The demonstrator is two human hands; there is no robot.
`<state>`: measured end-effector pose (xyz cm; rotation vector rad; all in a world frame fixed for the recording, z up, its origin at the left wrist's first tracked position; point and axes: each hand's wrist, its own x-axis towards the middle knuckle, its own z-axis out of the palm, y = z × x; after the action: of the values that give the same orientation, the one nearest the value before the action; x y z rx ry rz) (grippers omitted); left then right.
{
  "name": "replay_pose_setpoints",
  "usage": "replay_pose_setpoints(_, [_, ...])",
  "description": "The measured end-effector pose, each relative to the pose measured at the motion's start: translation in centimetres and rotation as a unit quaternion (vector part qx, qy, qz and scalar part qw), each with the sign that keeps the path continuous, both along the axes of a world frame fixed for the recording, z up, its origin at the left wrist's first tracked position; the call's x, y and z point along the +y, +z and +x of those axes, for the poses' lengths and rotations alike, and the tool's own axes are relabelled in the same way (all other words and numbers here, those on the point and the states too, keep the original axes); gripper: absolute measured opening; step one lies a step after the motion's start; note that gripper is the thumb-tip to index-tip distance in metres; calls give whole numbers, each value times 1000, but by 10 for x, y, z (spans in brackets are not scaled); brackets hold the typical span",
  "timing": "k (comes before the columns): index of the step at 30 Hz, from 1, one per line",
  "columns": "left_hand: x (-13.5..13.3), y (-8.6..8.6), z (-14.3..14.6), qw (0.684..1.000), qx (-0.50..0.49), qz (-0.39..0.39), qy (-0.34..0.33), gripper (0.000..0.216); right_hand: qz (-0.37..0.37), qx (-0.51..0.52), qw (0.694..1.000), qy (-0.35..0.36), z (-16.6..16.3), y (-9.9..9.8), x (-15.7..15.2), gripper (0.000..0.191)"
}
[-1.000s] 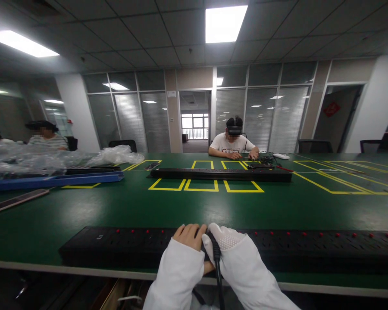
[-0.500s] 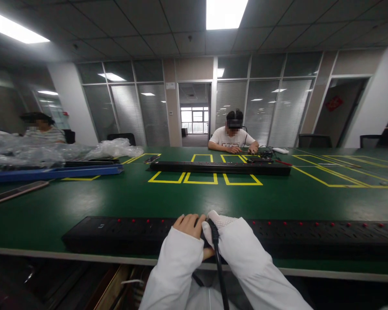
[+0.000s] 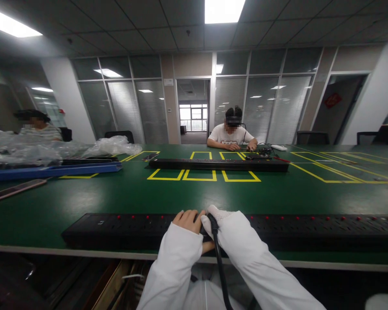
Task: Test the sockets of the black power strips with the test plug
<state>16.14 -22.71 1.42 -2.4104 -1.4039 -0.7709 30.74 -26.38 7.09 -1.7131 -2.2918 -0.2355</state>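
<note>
Over the last second the hands have barely left their place; what has changed is the thick black power cable [image 3: 222,275], which ran almost straight and now bows below the right wrist, that forearm swung farther out. The gloved right hand [image 3: 220,216] is closed around the cable's ribbed collar. Against it, the bare left hand [image 3: 188,221] bends its fingers over the long black power strip [image 3: 116,232], thumb low on the near side; whether it grips or merely steadies, I can't tell. The strip lies beneath both hands, reaching out either side, unmoved on the green table [image 3: 142,193]. To me, that suggests wrist work at one spot, nothing being carried. What sits between the palms is hidden.
</note>
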Motion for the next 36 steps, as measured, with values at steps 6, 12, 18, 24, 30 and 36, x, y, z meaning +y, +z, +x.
replay_pose_setpoints(6, [-2, 2, 0, 1000, 14, -6, 7, 71, 7, -3, 1000, -7, -3, -1, 0, 40])
replay_pose_setpoints(12, [-2, 2, 2, 1000, 8, 3, 9, 70, 15, 5, 1000, -9, -1, -2, 4, 39])
replay_pose_setpoints(18, [-4, 3, 2, 1000, 11, -3, 17, 70, 23, 11, 1000, -14, -2, -6, 3, 39])
replay_pose_setpoints(24, [-4, 3, 3, 1000, 5, -3, 15, 66, 26, 11, 999, -19, -2, -7, 4, 40])
replay_pose_setpoints(30, [-4, 5, 4, 1000, 6, -10, 14, 66, 29, 5, 999, -29, -3, -11, -2, 39])
replay_pose_setpoints(36, [-5, 4, 4, 1000, 6, -8, 14, 67, 26, 2, 999, -31, -3, -13, 0, 40])
